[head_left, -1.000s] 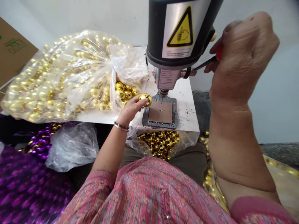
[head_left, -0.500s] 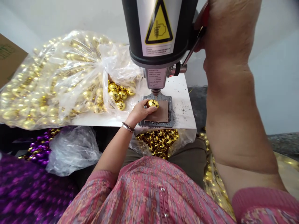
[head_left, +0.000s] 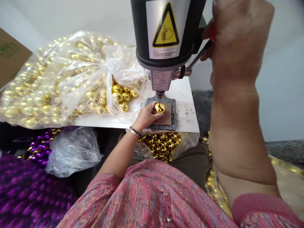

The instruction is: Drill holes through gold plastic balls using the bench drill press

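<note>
Between the thumb and fingers of my left hand is a shiny gold mirrored ball, pinched on its left side. The ball rests on the brown board lying on the grey base of a drill press. Straight above it the thin drill bit reaches down to the ball's top. My right hand, close to the camera at upper right, is closed around the press's feed lever; its fingers are partly hidden behind the hand.
A big clear bag of gold balls lies on the white table, its mouth showing loose gold balls. Dark shavings dot the table. An open bag of small gold pieces sits at my lap. Purple balls lie lower left.
My left hand has moved slightly right with the gold ball, bringing it beneath the bit. My right hand and the lever have come down a little. The whole view has shifted slightly.
</note>
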`<act>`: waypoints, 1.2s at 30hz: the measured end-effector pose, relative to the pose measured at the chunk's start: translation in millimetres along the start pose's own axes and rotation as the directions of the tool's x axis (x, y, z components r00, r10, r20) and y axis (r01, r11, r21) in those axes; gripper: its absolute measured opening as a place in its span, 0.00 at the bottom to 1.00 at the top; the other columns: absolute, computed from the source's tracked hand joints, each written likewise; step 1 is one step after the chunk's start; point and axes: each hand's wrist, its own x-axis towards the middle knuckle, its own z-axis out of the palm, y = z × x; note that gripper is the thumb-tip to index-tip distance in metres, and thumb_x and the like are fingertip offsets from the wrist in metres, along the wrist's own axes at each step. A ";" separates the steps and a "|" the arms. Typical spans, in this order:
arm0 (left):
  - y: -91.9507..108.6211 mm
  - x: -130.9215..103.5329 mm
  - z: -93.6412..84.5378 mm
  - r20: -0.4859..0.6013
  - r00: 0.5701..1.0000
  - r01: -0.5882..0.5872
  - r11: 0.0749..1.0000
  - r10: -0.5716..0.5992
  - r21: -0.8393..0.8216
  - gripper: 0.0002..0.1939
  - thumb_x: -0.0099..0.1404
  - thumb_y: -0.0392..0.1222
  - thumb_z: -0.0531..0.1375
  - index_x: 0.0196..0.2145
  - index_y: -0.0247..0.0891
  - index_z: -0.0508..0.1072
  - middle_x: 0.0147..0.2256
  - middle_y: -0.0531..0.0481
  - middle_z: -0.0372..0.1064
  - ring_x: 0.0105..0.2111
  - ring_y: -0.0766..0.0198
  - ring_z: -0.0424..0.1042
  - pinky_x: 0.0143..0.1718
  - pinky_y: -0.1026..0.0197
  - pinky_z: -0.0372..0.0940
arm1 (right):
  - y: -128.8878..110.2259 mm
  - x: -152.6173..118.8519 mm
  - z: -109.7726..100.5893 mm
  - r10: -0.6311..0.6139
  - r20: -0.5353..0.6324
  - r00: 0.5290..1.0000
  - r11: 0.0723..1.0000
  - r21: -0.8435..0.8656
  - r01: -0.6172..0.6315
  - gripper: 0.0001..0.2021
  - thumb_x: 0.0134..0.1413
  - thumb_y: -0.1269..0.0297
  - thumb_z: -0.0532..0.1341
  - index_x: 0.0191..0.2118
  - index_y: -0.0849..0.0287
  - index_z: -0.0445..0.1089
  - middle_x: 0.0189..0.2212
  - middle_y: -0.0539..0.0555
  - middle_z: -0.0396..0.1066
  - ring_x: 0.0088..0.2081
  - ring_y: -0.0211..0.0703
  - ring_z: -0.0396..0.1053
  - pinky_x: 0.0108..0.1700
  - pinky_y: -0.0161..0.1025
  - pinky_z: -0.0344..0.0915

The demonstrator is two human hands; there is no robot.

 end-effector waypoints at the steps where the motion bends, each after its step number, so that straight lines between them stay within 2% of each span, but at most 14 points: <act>1: -0.7 0.1 0.5 -0.003 1.000 -0.003 1.000 0.003 0.000 0.32 0.65 0.38 0.73 0.66 0.35 0.77 0.50 0.44 0.85 0.46 0.57 0.81 0.50 0.60 0.73 | -3.0 -10.7 -0.4 -0.026 -0.009 1.000 0.999 -0.035 0.026 0.13 0.73 0.64 0.55 0.33 0.55 0.55 0.27 0.44 0.52 0.28 0.25 0.56 0.33 0.30 0.54; 3: -1.5 0.3 1.2 -0.012 1.000 -0.003 1.000 0.003 0.000 0.33 0.65 0.38 0.73 0.66 0.34 0.77 0.52 0.43 0.84 0.48 0.56 0.81 0.51 0.59 0.73 | -5.0 -35.6 -3.8 -0.115 -0.019 0.993 0.988 -0.110 0.112 0.15 0.73 0.64 0.53 0.32 0.54 0.50 0.26 0.44 0.53 0.28 0.26 0.56 0.35 0.32 0.54; 4: -1.6 0.4 1.5 -0.015 1.000 -0.002 1.000 0.002 -0.002 0.33 0.65 0.38 0.73 0.67 0.34 0.77 0.52 0.42 0.84 0.48 0.55 0.82 0.52 0.59 0.73 | -3.9 -48.6 -6.5 -0.157 -0.018 0.987 0.978 -0.140 0.153 0.14 0.72 0.65 0.54 0.32 0.55 0.50 0.26 0.44 0.54 0.29 0.27 0.58 0.37 0.33 0.54; 8: -1.8 0.5 2.2 -0.004 1.000 0.001 1.000 -0.001 -0.015 0.34 0.65 0.38 0.73 0.67 0.34 0.76 0.50 0.43 0.85 0.46 0.56 0.82 0.50 0.60 0.74 | 10.9 -89.6 -17.2 -0.285 -0.009 0.959 0.923 -0.272 0.272 0.09 0.65 0.68 0.57 0.32 0.58 0.59 0.27 0.45 0.59 0.30 0.27 0.56 0.38 0.32 0.55; 11: -3.3 0.8 3.2 0.002 1.000 0.003 1.000 -0.003 -0.014 0.33 0.66 0.39 0.73 0.67 0.35 0.76 0.48 0.45 0.85 0.45 0.57 0.82 0.49 0.60 0.74 | 23.5 -103.0 -19.6 -0.355 0.013 0.935 0.885 -0.319 0.340 0.07 0.66 0.67 0.57 0.34 0.59 0.65 0.29 0.45 0.61 0.31 0.27 0.57 0.39 0.31 0.56; 15: -7.7 2.0 5.7 -0.004 1.000 0.003 0.999 -0.003 -0.036 0.36 0.65 0.39 0.74 0.69 0.34 0.74 0.52 0.42 0.84 0.48 0.54 0.82 0.55 0.57 0.74 | 33.2 -109.9 -16.0 -0.444 -0.013 0.896 0.841 -0.352 0.412 0.07 0.69 0.66 0.56 0.36 0.58 0.66 0.30 0.46 0.63 0.32 0.28 0.58 0.38 0.32 0.55; 18: -11.3 3.7 8.3 -0.017 1.000 -0.004 0.999 0.003 -0.045 0.37 0.64 0.39 0.74 0.69 0.34 0.75 0.53 0.40 0.84 0.49 0.52 0.82 0.57 0.53 0.74 | 37.5 -116.1 -12.6 -0.435 -0.041 0.900 0.850 -0.350 0.394 0.08 0.70 0.64 0.56 0.36 0.56 0.67 0.30 0.46 0.65 0.32 0.30 0.60 0.38 0.34 0.57; 23: -16.0 5.8 11.1 -0.035 0.999 -0.033 0.998 0.031 -0.062 0.36 0.62 0.41 0.75 0.67 0.37 0.77 0.50 0.43 0.84 0.48 0.52 0.82 0.54 0.54 0.75 | 55.5 -125.9 -7.7 -0.407 -0.140 0.902 0.872 -0.354 0.339 0.11 0.71 0.56 0.55 0.38 0.53 0.70 0.31 0.47 0.69 0.32 0.33 0.65 0.39 0.37 0.62; 27: -16.3 5.4 10.6 -0.038 0.999 -0.041 0.994 0.037 -0.098 0.34 0.61 0.41 0.75 0.64 0.38 0.78 0.47 0.45 0.84 0.45 0.54 0.81 0.50 0.56 0.74 | 80.8 -133.6 0.8 -0.467 -0.162 0.869 0.863 -0.299 0.408 0.11 0.71 0.55 0.55 0.38 0.54 0.68 0.30 0.48 0.68 0.32 0.33 0.66 0.39 0.38 0.64; 29: -15.3 4.6 9.8 -0.030 0.999 -0.035 0.993 0.032 -0.112 0.33 0.61 0.41 0.75 0.63 0.37 0.78 0.46 0.45 0.84 0.44 0.55 0.80 0.49 0.57 0.73 | 86.3 -137.2 5.8 -0.488 -0.178 0.855 0.861 -0.256 0.439 0.13 0.70 0.53 0.54 0.37 0.55 0.67 0.29 0.48 0.67 0.32 0.34 0.66 0.38 0.38 0.64; 31: -13.9 4.1 9.0 -0.021 0.999 -0.028 0.992 0.026 -0.121 0.32 0.61 0.41 0.74 0.63 0.37 0.78 0.46 0.46 0.84 0.44 0.55 0.80 0.48 0.57 0.73 | 80.5 -136.0 9.2 -0.474 -0.206 0.856 0.874 -0.225 0.430 0.15 0.71 0.51 0.53 0.37 0.55 0.65 0.28 0.48 0.66 0.31 0.34 0.67 0.37 0.38 0.64; 33: -12.7 3.9 8.6 -0.017 1.000 -0.022 0.991 0.020 -0.132 0.31 0.61 0.41 0.74 0.62 0.37 0.78 0.46 0.47 0.83 0.44 0.56 0.80 0.48 0.58 0.73 | 64.2 -125.1 10.2 -0.437 -0.244 0.866 0.896 -0.196 0.397 0.15 0.71 0.52 0.53 0.36 0.55 0.64 0.27 0.47 0.64 0.30 0.34 0.65 0.36 0.37 0.63; 36: -12.8 2.0 8.4 -0.025 0.999 -0.033 0.987 0.030 -0.154 0.28 0.61 0.41 0.74 0.59 0.38 0.78 0.45 0.48 0.83 0.43 0.58 0.79 0.47 0.60 0.72 | 34.9 -88.3 8.8 -0.331 -0.295 0.896 0.943 -0.140 0.302 0.13 0.70 0.57 0.52 0.32 0.55 0.58 0.24 0.46 0.58 0.26 0.32 0.60 0.35 0.36 0.58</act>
